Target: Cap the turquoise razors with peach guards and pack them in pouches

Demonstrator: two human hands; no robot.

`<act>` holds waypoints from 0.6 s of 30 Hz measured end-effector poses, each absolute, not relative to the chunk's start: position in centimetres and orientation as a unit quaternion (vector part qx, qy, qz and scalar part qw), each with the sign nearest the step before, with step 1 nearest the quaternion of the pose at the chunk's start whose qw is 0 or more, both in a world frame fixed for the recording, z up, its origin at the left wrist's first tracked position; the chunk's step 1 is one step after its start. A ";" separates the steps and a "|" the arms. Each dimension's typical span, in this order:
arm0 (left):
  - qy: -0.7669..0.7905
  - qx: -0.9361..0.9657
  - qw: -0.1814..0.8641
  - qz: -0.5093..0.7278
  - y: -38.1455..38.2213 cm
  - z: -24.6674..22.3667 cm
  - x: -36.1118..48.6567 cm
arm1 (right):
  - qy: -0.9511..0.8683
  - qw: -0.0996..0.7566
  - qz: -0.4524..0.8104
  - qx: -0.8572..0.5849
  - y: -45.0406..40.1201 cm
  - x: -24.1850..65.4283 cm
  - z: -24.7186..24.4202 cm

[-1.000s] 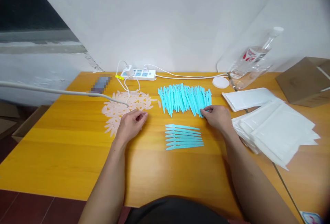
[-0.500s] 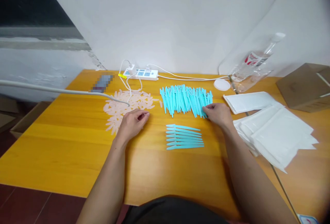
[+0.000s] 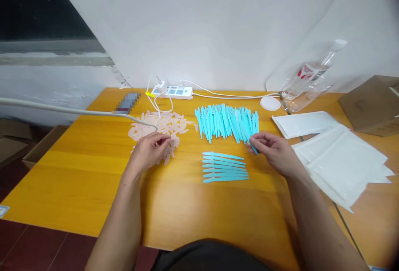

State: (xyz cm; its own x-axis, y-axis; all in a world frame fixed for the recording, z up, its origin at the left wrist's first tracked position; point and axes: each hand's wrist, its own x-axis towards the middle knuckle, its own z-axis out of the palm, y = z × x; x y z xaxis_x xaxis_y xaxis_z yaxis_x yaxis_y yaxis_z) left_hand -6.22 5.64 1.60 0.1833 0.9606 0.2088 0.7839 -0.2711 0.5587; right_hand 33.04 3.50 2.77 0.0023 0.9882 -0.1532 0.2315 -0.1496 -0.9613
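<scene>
My right hand [image 3: 274, 152] is closed at the right end of a heap of turquoise knife-shaped plastic sticks [image 3: 224, 121]. One turquoise stick [image 3: 253, 148] shows pinched between its thumb and fingers, pointing down. In front of the heap, several more such sticks lie in a row [image 3: 224, 168], side by side and roughly parallel. My left hand [image 3: 149, 150] is over the near edge of a spread of small pale pink flat pieces [image 3: 162, 122]. Its thumb and fingers are pressed together; whatever is between them is hidden.
A white power strip [image 3: 176, 92] with cables stands by the wall, and a phone [image 3: 127, 102] lies left of it. On the right are white packets [image 3: 346, 154], a round white lid [image 3: 270, 103], clear plastic bottles [image 3: 307, 77] and a cardboard box [image 3: 370, 104].
My right hand has drawn slightly towards me and right, with a turquoise stick now visible in its fingers. My left hand has moved left, over the pale pink pieces.
</scene>
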 end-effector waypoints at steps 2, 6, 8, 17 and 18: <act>0.573 0.769 0.167 0.230 5.6 1.6 -6.4 | -0.518 0.367 0.546 -0.547 2.7 32.7 2.3; 0.596 0.777 0.108 0.171 5.9 1.3 -5.0 | -0.528 0.352 0.582 -0.508 2.0 32.1 0.7; 0.590 0.791 0.061 0.149 6.2 1.1 -4.0 | -0.540 0.348 0.575 -0.507 2.0 32.1 0.1; 0.553 0.831 -0.015 0.054 6.1 1.1 -1.1 | -0.569 0.331 0.541 -0.522 1.9 32.3 -0.4; 0.558 0.828 -0.005 0.056 6.0 1.2 -0.9 | -0.566 0.336 0.541 -0.523 1.9 32.3 -0.5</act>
State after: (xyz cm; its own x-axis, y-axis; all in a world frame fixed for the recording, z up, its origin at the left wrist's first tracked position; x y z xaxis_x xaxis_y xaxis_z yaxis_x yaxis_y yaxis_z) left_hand -0.87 5.97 1.17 0.3712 0.9233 0.0987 0.9245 -0.3775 0.0540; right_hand 32.26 1.89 -0.46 -0.2262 0.9561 -0.1862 0.2285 -0.1337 -0.9643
